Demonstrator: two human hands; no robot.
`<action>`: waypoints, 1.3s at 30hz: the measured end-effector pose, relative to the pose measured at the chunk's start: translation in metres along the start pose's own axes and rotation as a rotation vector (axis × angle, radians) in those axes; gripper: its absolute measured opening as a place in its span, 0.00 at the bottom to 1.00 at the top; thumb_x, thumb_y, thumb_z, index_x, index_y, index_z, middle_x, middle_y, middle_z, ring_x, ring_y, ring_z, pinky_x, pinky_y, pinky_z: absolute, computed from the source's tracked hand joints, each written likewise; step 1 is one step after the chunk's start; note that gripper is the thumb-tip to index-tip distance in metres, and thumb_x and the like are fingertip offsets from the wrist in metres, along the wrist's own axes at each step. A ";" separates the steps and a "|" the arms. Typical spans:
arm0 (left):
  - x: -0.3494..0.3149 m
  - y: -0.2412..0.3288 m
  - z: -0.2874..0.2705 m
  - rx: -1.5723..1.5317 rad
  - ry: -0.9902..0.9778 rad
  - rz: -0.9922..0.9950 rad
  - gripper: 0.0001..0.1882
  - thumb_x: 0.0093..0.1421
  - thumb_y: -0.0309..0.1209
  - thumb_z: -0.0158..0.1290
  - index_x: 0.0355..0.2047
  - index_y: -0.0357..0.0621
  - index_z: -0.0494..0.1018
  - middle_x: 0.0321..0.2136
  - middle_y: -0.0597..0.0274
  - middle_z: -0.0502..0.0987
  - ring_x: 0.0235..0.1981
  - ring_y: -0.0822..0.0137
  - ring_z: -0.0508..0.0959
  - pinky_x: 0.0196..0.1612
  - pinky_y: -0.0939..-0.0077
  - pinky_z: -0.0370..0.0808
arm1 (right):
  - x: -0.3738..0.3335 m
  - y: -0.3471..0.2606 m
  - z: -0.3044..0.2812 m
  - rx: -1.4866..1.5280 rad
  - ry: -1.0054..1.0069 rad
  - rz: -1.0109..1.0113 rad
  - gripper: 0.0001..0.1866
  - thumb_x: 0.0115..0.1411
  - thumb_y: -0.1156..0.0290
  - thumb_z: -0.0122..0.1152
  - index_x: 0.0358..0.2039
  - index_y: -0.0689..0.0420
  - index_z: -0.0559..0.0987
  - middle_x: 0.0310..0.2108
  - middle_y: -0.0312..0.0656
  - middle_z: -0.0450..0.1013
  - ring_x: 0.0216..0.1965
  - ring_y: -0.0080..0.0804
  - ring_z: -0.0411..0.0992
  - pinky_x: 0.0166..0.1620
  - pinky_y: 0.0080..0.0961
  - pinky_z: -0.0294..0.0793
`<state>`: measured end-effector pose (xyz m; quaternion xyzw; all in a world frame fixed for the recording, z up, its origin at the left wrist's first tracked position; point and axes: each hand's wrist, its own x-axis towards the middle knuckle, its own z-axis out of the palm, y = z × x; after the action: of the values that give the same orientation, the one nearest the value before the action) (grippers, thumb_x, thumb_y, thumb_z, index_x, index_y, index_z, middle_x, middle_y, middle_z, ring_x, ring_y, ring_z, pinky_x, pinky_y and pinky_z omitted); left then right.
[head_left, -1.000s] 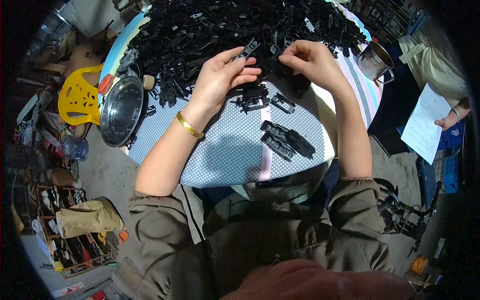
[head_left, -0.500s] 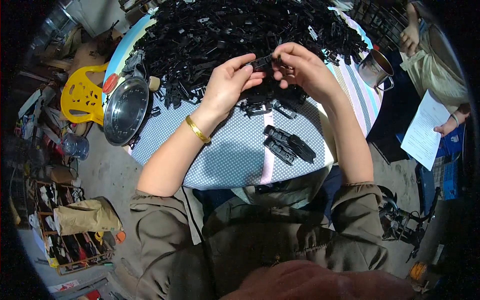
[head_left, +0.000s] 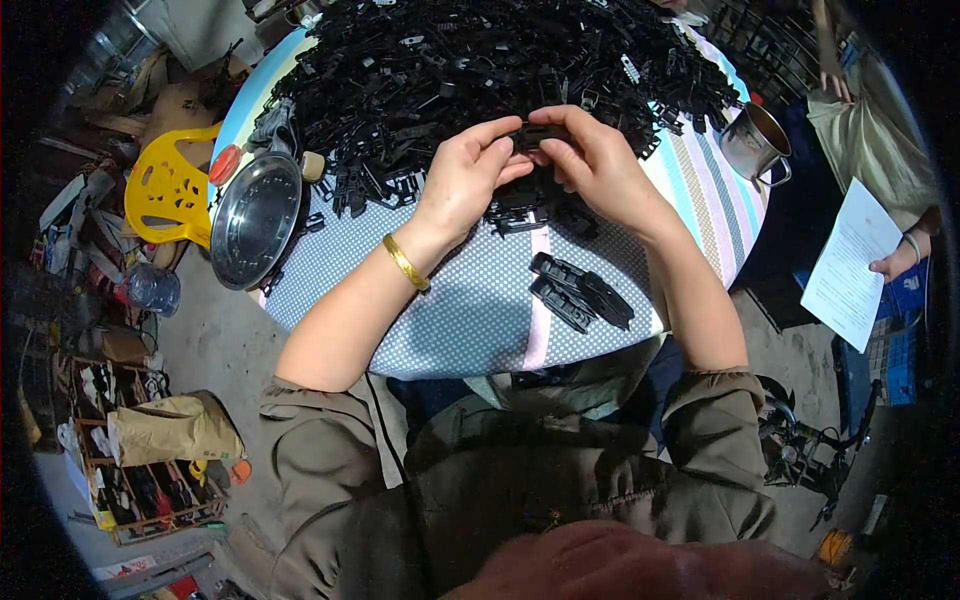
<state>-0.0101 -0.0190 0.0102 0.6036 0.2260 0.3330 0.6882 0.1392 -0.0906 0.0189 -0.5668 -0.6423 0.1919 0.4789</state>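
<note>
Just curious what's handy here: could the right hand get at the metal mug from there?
Probably yes: only striped cloth and loose black parts seem to lie between the right hand and the metal mug, though that hand is busy with a black piece.

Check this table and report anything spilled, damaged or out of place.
Nothing looks spilled or plainly damaged. One pale piece stands out against the black heap, toward its right; a small cluster of parts lies apart, toward the tablecloth's near edge.
</note>
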 end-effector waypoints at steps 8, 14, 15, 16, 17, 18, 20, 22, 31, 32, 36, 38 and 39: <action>0.002 0.001 -0.003 -0.001 -0.007 -0.031 0.17 0.61 0.25 0.38 0.50 0.30 0.60 0.37 0.51 0.73 0.36 0.69 0.76 0.41 0.83 0.74 | 0.002 -0.001 -0.014 -0.275 0.022 -0.189 0.13 0.54 0.74 0.55 0.41 0.60 0.72 0.24 0.40 0.74 0.21 0.19 0.69 0.24 0.16 0.68; 0.002 0.004 -0.007 -0.100 -0.066 -0.090 0.17 0.61 0.25 0.39 0.50 0.29 0.60 0.37 0.51 0.73 0.36 0.68 0.76 0.42 0.82 0.75 | 0.001 0.000 -0.010 -0.446 0.085 -0.327 0.12 0.50 0.72 0.59 0.37 0.58 0.76 0.24 0.43 0.74 0.20 0.26 0.71 0.24 0.19 0.68; 0.002 0.005 -0.008 -0.136 -0.084 -0.117 0.17 0.61 0.25 0.39 0.49 0.29 0.61 0.37 0.51 0.73 0.36 0.68 0.76 0.42 0.81 0.75 | 0.001 -0.001 -0.010 -0.469 0.080 -0.348 0.12 0.49 0.71 0.60 0.36 0.58 0.77 0.24 0.43 0.74 0.20 0.28 0.71 0.24 0.20 0.68; 0.002 0.005 -0.007 -0.135 -0.085 -0.116 0.17 0.61 0.25 0.39 0.49 0.29 0.61 0.37 0.51 0.73 0.36 0.68 0.76 0.42 0.81 0.75 | 0.001 -0.001 -0.011 -0.492 0.075 -0.369 0.12 0.49 0.71 0.60 0.36 0.58 0.77 0.24 0.43 0.74 0.21 0.29 0.71 0.24 0.21 0.69; 0.003 0.005 -0.006 -0.156 -0.088 -0.129 0.17 0.61 0.24 0.39 0.49 0.29 0.61 0.37 0.51 0.73 0.36 0.68 0.76 0.43 0.81 0.75 | 0.000 -0.003 -0.013 -0.493 0.076 -0.368 0.12 0.49 0.71 0.60 0.36 0.58 0.77 0.24 0.43 0.74 0.21 0.29 0.71 0.24 0.21 0.69; 0.003 0.005 -0.006 -0.176 -0.090 -0.141 0.16 0.61 0.24 0.39 0.49 0.29 0.61 0.37 0.51 0.73 0.36 0.68 0.76 0.43 0.80 0.75 | 0.000 -0.004 -0.013 -0.518 0.060 -0.387 0.12 0.48 0.70 0.61 0.36 0.57 0.77 0.24 0.42 0.74 0.21 0.30 0.72 0.24 0.21 0.69; 0.002 0.004 -0.009 -0.172 -0.080 -0.151 0.16 0.60 0.24 0.40 0.49 0.30 0.61 0.38 0.52 0.72 0.36 0.68 0.76 0.43 0.80 0.75 | 0.000 -0.003 -0.012 -0.542 0.044 -0.404 0.12 0.48 0.70 0.61 0.35 0.57 0.77 0.23 0.42 0.74 0.22 0.31 0.72 0.24 0.22 0.70; 0.003 0.002 -0.009 -0.172 -0.075 -0.160 0.16 0.60 0.24 0.41 0.49 0.30 0.62 0.39 0.53 0.72 0.37 0.68 0.76 0.43 0.80 0.75 | -0.001 -0.001 -0.010 -0.628 0.084 -0.473 0.13 0.47 0.69 0.62 0.35 0.54 0.78 0.23 0.41 0.74 0.21 0.32 0.72 0.23 0.24 0.70; 0.006 0.001 -0.010 -0.198 -0.114 -0.141 0.18 0.57 0.25 0.48 0.48 0.32 0.63 0.36 0.54 0.74 0.35 0.69 0.76 0.41 0.80 0.75 | -0.002 -0.002 -0.004 -0.722 0.169 -0.462 0.13 0.52 0.59 0.54 0.38 0.42 0.75 0.14 0.37 0.69 0.17 0.35 0.70 0.18 0.28 0.68; 0.004 0.002 -0.009 -0.235 -0.113 -0.105 0.18 0.57 0.25 0.48 0.47 0.33 0.63 0.35 0.55 0.74 0.35 0.70 0.76 0.42 0.79 0.75 | -0.003 -0.004 -0.004 -0.723 0.175 -0.458 0.13 0.52 0.59 0.54 0.38 0.42 0.75 0.14 0.37 0.69 0.17 0.35 0.70 0.18 0.28 0.68; 0.007 0.003 -0.012 -0.314 -0.153 -0.037 0.17 0.57 0.24 0.47 0.47 0.35 0.64 0.34 0.56 0.75 0.35 0.69 0.76 0.42 0.78 0.75 | -0.006 -0.015 -0.004 -0.763 0.235 -0.445 0.16 0.50 0.59 0.57 0.41 0.44 0.75 0.15 0.38 0.70 0.16 0.34 0.71 0.19 0.26 0.68; 0.012 0.003 -0.015 -0.327 -0.180 -0.028 0.18 0.57 0.24 0.47 0.48 0.34 0.63 0.34 0.55 0.74 0.35 0.68 0.77 0.40 0.78 0.76 | -0.008 -0.010 -0.005 -0.785 0.284 -0.407 0.21 0.48 0.59 0.60 0.45 0.47 0.73 0.15 0.40 0.70 0.16 0.32 0.70 0.19 0.24 0.68; 0.013 0.003 -0.017 -0.319 -0.180 -0.034 0.18 0.57 0.24 0.47 0.48 0.34 0.63 0.34 0.55 0.74 0.35 0.68 0.77 0.40 0.78 0.76 | -0.013 -0.022 -0.007 -0.723 0.298 -0.381 0.21 0.49 0.59 0.60 0.44 0.51 0.74 0.15 0.40 0.70 0.15 0.29 0.70 0.19 0.22 0.68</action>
<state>-0.0137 0.0025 0.0112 0.5103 0.1178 0.2975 0.7983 0.1314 -0.1111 0.0346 -0.5910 -0.6851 -0.2212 0.3639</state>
